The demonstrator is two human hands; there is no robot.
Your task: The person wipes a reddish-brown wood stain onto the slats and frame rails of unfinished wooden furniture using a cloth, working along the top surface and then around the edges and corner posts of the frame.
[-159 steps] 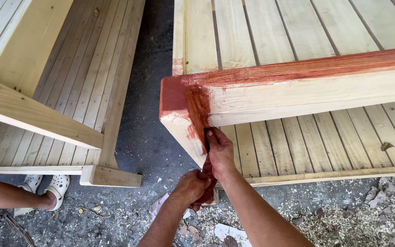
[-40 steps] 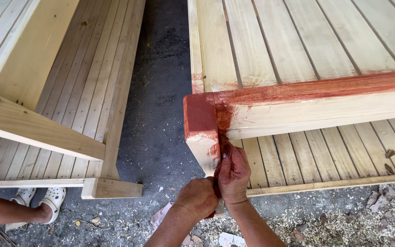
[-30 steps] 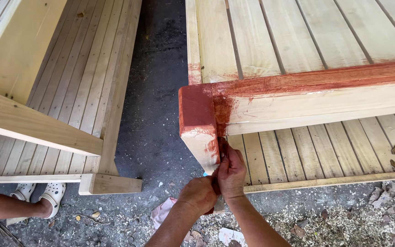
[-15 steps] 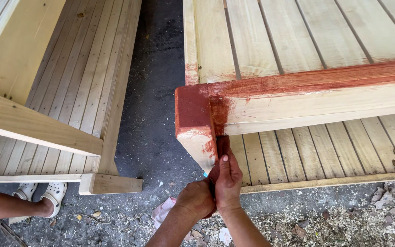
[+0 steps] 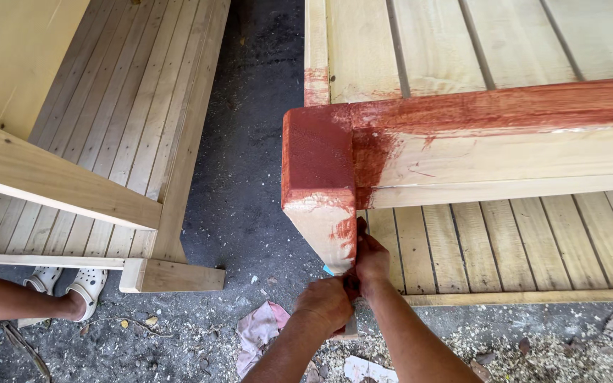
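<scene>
A pale wooden frame has a corner post point(image 5: 318, 170) and a long rail point(image 5: 505, 135), both partly coated in red-brown stain. My right hand point(image 5: 372, 259) presses a dark, stain-soaked rag point(image 5: 353, 282) against the lower inner edge of the post, where fresh streaks show. My left hand point(image 5: 328, 305) is curled just below and left of it, touching the right wrist. Its fingers hide whatever lies inside them. A small blue bit point(image 5: 328, 270) peeks out beside the post.
A second unpainted slatted wooden frame point(image 5: 108, 142) stands at the left across a dark asphalt gap point(image 5: 250, 142). Another person's leg and white perforated shoes point(image 5: 72, 284) show at the lower left. A pinkish cloth point(image 5: 258, 333) and sawdust lie on the ground.
Over the last five seconds my right hand has worked down from the post-and-rail joint to the post's lower edge. In the last half second both hands barely shifted.
</scene>
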